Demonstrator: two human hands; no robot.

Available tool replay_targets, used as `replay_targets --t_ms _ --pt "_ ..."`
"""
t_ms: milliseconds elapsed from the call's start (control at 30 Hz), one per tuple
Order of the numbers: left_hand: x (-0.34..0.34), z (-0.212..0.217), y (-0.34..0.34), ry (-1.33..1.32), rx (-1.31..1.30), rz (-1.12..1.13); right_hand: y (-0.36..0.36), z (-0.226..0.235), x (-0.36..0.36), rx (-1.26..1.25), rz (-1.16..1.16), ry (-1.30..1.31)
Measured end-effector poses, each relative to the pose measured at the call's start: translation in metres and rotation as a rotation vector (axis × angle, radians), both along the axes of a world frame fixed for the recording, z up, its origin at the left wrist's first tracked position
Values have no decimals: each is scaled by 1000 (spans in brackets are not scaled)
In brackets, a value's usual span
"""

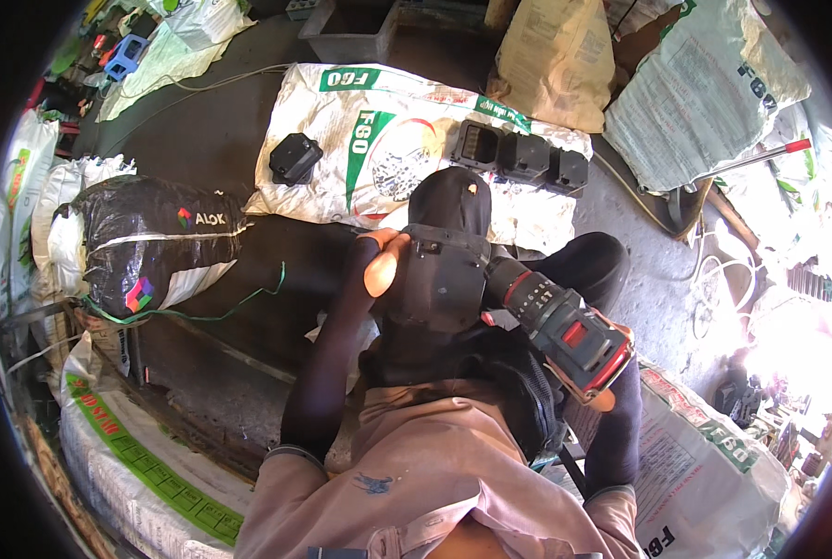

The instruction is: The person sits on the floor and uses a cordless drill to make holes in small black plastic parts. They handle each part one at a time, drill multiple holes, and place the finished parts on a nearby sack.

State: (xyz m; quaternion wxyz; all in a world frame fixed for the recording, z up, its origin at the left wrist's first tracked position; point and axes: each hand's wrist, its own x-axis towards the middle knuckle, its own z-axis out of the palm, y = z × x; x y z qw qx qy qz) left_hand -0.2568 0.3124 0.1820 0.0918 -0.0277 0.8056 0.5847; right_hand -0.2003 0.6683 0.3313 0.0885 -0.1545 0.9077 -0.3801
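My left hand (385, 265) grips the left side of a black plastic box (439, 279), its thumb along the near edge. The box rests over my lap, its flat face up. My right hand (604, 399) is wrapped round the handle of a cordless drill (565, 328), grey and black with red parts. The drill body hides most of that hand. Its chuck points at the right side of the box; whether a bit touches the box I cannot tell. Beyond my knees, a filled white sack (327, 116) carries a lone black box (295, 158) and three more in a row (525, 156).
To the left lies a stuffed black sack (164, 238) with a green string (239, 303). A grey tub (350, 37) stands at the back. Tall filled sacks (700, 93) lean at the back right, near a red-tipped metal rod (761, 156). White sacks (145, 456) also flank me.
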Motion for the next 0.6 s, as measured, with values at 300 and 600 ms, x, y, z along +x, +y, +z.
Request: replay_targets --t_ms 300,600 --pt "16 25 -10 -392 581 319 -22 25 -7 -84 -28 -106" --pt "17 51 -10 -355 1176 281 -38 41 -21 -191 101 -126"
